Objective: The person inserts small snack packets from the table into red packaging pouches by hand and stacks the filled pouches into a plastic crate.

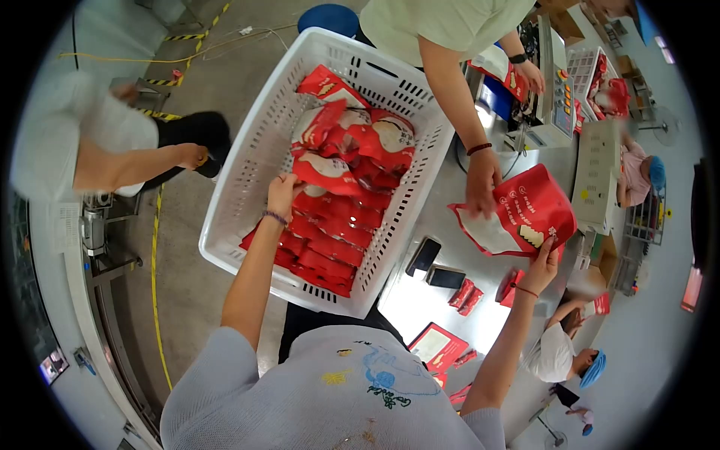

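My left hand [282, 198] reaches into a white plastic basket [251, 154], its fingers closed on the edge of a red and white packet [328, 169]. Many similar packets [322, 259] lie below and around it, the lower ones in rows. On the right, my right hand [545, 266] pinches the lower right corner of a large red pouch [525, 210] with white print and a pale panel. A co-worker's hand [484, 184] is at the pouch's left side, its fingertips over the pale panel.
On the metal table [405, 296] lie two phones [445, 277], small red sachets [466, 297] and a flat red pouch [439, 347]. A machine with a control panel [561, 105] stands at the back right. Another person [112, 150] is at left; a blue stool [328, 20] stands behind the basket.
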Available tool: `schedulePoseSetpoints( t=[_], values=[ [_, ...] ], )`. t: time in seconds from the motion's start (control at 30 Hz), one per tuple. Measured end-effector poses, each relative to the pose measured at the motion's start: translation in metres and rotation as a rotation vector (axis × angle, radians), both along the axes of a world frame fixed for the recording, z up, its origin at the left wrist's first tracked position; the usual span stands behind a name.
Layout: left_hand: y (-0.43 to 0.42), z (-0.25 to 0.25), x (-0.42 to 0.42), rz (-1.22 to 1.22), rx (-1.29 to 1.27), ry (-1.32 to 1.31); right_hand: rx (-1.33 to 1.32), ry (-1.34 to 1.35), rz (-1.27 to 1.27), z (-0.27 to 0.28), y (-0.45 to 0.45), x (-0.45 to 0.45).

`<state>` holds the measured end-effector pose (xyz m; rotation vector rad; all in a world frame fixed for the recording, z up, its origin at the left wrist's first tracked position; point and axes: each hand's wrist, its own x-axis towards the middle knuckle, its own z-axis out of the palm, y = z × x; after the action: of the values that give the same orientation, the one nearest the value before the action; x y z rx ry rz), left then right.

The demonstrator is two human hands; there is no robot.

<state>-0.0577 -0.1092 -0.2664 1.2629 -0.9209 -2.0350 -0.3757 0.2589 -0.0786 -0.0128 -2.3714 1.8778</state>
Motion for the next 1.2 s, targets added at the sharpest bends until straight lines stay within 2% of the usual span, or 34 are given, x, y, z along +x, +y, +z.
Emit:
schedulePoseSetpoints(
  t=[0.03, 0.07, 0.13, 0.2, 0.23, 0.3, 0.37, 0.43, 0.5, 0.57, 0.63, 0.7, 0.77, 0.8, 0.83, 0.9, 0.97, 1.0, 1.03, 1.07, 1.1, 1.13, 1.17, 1.2],
  values=[
    [0.01, 0.014, 0.003, -0.051, 0.018, 0.06, -0.047, 0.098, -0.01, -0.004, 0.005, -0.007],
    [0.015, 0.037, 0.01, -0.1, 0.011, 0.121, -0.027, -0.039, 0.014, 0.002, 0.012, -0.006],
    [0.031, 0.074, 0.017, -0.091, 0.026, 0.138, 0.024, 0.019, 0.019, -0.003, 0.013, -0.021],
    [0.048, 0.123, 0.024, -0.106, 0.009, 0.17, -0.085, 0.197, 0.103, -0.004, 0.01, -0.031],
    [0.055, 0.137, 0.03, -0.09, 0.02, 0.186, -0.144, 0.161, 0.157, -0.004, 0.011, -0.032],
    [0.078, 0.184, 0.033, -0.115, 0.0, 0.227, 0.097, 0.377, 0.177, 0.011, 0.0, -0.012],
    [0.096, 0.218, 0.037, -0.162, 0.015, 0.229, 0.697, 0.685, 0.563, 0.004, 0.004, 0.015],
    [0.115, 0.237, 0.044, -0.197, 0.007, 0.25, 0.421, 0.305, 0.772, 0.015, -0.015, 0.063],
    [0.138, 0.256, 0.046, -0.259, 0.022, 0.293, 0.391, 0.355, 1.137, -0.009, -0.04, 0.134],
    [0.144, 0.26, 0.046, -0.262, 0.031, 0.302, 0.125, 0.303, 1.231, 0.003, -0.048, 0.159],
    [0.151, 0.276, 0.041, -0.261, 0.044, 0.354, -0.027, 0.045, 1.3, 0.006, -0.038, 0.161],
    [0.141, 0.265, 0.044, -0.223, 0.088, 0.402, -0.116, 0.035, 1.145, 0.016, -0.035, 0.163],
    [0.123, 0.263, 0.037, -0.279, 0.177, 0.413, -0.001, 0.02, 1.058, 0.036, -0.025, 0.16],
    [0.116, 0.267, 0.025, -0.332, 0.269, 0.433, 0.055, 0.183, 1.034, 0.029, -0.022, 0.155],
    [0.11, 0.269, 0.016, -0.38, 0.363, 0.459, 0.139, 0.182, 0.98, 0.034, -0.017, 0.152],
    [0.092, 0.244, 0.013, -0.35, 0.381, 0.445, 0.163, 0.239, 0.895, 0.033, -0.016, 0.148],
    [0.063, 0.237, -0.004, -0.472, 0.379, 0.561, 0.3, 0.027, 0.611, 0.015, -0.001, 0.133],
    [0.041, 0.208, -0.007, -0.418, 0.297, 0.488, 0.191, 0.013, 0.515, 0.004, 0.012, 0.121],
    [0.013, 0.154, -0.014, -0.308, -0.008, 0.189, 0.103, 0.009, 0.411, -0.001, 0.019, 0.102],
    [0.002, 0.141, -0.01, -0.316, 0.016, 0.186, 0.124, 0.034, 0.37, -0.002, 0.022, 0.101],
    [-0.011, 0.092, -0.011, -0.269, -0.041, 0.037, 0.157, 0.068, 0.321, -0.002, 0.025, 0.095],
    [-0.028, 0.031, -0.024, -0.234, -0.084, -0.104, 0.206, -0.005, 0.237, -0.005, 0.031, 0.078],
    [-0.031, 0.004, -0.017, -0.235, -0.082, -0.106, 0.207, -0.008, 0.237, -0.007, 0.036, 0.075],
    [-0.033, -0.022, -0.021, -0.406, -0.458, -0.384, 0.192, -0.003, 0.19, -0.008, 0.038, 0.068]
  ],
)
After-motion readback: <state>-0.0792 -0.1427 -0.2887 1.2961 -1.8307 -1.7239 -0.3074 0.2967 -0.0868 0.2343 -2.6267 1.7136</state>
